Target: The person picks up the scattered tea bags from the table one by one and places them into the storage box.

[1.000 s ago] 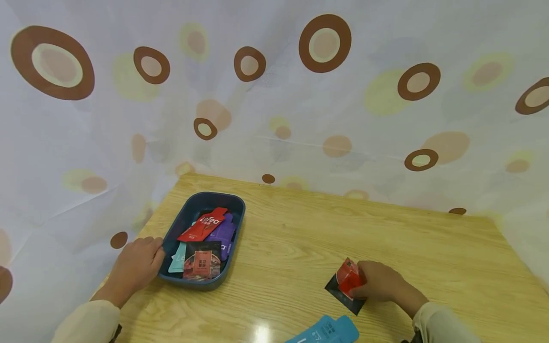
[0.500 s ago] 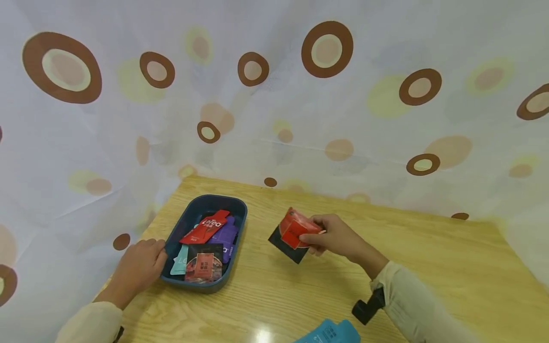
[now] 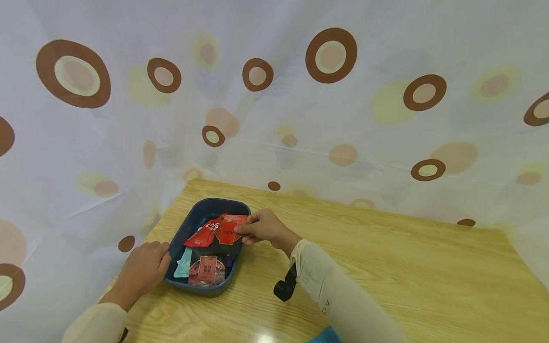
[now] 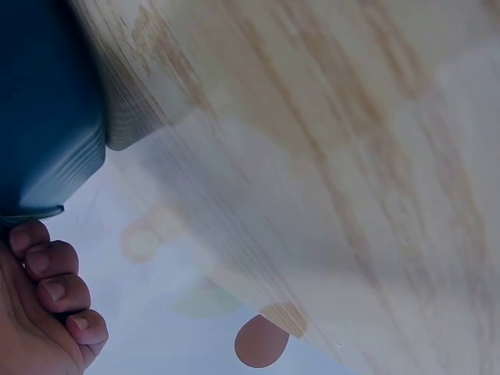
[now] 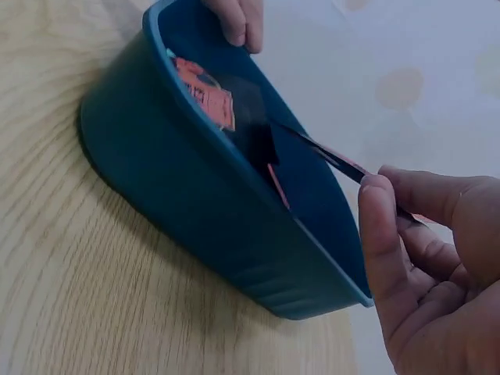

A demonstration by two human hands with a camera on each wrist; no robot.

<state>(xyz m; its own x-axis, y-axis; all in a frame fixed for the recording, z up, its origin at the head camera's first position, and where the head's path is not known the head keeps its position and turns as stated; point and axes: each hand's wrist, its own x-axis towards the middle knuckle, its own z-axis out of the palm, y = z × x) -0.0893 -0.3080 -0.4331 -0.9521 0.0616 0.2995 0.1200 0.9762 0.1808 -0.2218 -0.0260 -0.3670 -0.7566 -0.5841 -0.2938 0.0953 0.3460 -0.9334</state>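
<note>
A dark blue plastic bin (image 3: 223, 291) stands on the table, holding several flat packets. My left hand (image 3: 145, 267) grips its left rim; in the right wrist view, the left hand's fingers (image 5: 238, 22) hook over the edge. Between thumb and fingers, my right hand (image 3: 267, 228) pinches a red and black sachet (image 3: 228, 232) over the bin's right side. Seen from the right wrist, that sachet is tilted and edge-on. Inside lie a red LeTea packet (image 3: 200, 237), a light teal packet (image 3: 183, 265) and a black sachet with a pink label (image 3: 208, 270). A purple packet is mostly hidden.
A blue packet (image 3: 326, 336) lies on the wooden table (image 3: 386, 267) at the bottom edge of the head view, partly behind the right sleeve. Patterned white sheeting (image 3: 300, 114) hangs behind and to the left.
My right hand has lifted the red and black sachet off the table and carried it left to the bin. My left hand keeps its place on the rim. The view has shifted slightly.
</note>
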